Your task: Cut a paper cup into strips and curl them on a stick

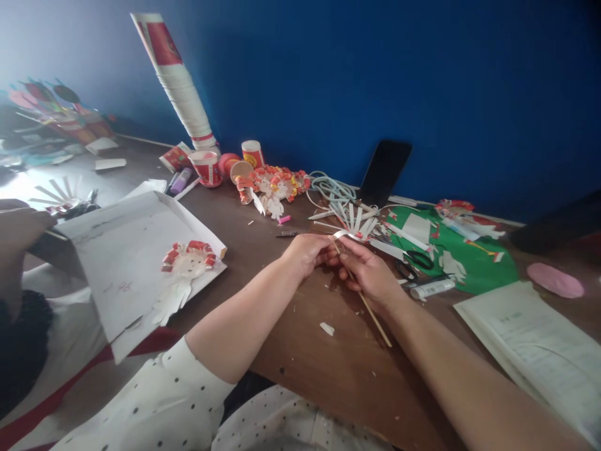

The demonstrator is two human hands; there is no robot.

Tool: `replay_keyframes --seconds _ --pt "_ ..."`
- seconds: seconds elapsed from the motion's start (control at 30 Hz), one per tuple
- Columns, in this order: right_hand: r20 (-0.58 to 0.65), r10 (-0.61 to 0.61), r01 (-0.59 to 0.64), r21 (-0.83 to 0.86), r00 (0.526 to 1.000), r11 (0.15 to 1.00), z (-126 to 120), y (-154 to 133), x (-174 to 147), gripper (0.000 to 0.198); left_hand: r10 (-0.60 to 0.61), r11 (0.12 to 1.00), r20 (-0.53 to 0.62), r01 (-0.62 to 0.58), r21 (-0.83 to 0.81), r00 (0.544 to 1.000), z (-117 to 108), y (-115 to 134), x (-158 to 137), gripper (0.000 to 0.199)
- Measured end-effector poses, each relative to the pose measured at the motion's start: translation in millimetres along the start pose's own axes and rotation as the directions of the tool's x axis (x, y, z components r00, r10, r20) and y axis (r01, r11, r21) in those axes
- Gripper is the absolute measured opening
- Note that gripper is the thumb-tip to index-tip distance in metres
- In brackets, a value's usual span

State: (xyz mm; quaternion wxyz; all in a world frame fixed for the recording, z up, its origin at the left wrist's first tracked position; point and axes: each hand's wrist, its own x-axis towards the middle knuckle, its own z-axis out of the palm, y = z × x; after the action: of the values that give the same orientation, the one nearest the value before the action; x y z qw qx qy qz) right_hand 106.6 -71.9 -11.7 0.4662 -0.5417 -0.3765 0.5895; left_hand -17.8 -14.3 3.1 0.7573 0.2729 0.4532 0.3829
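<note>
My left hand (307, 254) is closed at the upper end of a thin wooden stick (370, 315), where a white paper strip (344, 233) curves across. My right hand (370, 270) grips the stick just below, its index finger reaching up to the strip. The stick slants down toward me, with its lower end free over the brown table. How the strip and stick meet is partly hidden by my fingers. Just beyond my hands lie a fan of cut paper strips (354, 218) and black-handled scissors (417, 260).
A tall leaning stack of paper cups (181, 94) stands by the blue wall, near paper figures (277, 188). A phone (385, 169) leans there too. Green paper (488, 266), a glue tube (432, 288) and a notebook (539, 338) lie right. Another person's hand (28, 222) is far left.
</note>
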Motion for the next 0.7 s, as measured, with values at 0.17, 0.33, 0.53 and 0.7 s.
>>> replay_keyframes --seconds 0.17,0.33,0.53,0.7 --pt "0.02 -0.015 0.016 -0.049 1.0 0.999 0 -4 -2 0.063 -0.026 0.999 -0.042 0.028 0.042 0.999 0 0 1 0.011" --pt "0.037 -0.006 0.008 -0.035 0.999 0.999 -1 -6 -2 0.055 -0.003 0.996 0.012 0.001 0.091 1.0 -3 -3 4 0.011" --pt "0.052 0.031 -0.032 0.015 0.998 0.999 -4 -7 -2 0.039 0.052 0.985 -0.043 -0.044 0.166 0.998 -3 -5 6 0.017" --pt "0.057 0.038 -0.034 -0.072 0.998 0.997 -7 -12 -4 0.028 0.066 0.98 -0.089 -0.047 0.193 0.994 -1 -6 6 0.021"
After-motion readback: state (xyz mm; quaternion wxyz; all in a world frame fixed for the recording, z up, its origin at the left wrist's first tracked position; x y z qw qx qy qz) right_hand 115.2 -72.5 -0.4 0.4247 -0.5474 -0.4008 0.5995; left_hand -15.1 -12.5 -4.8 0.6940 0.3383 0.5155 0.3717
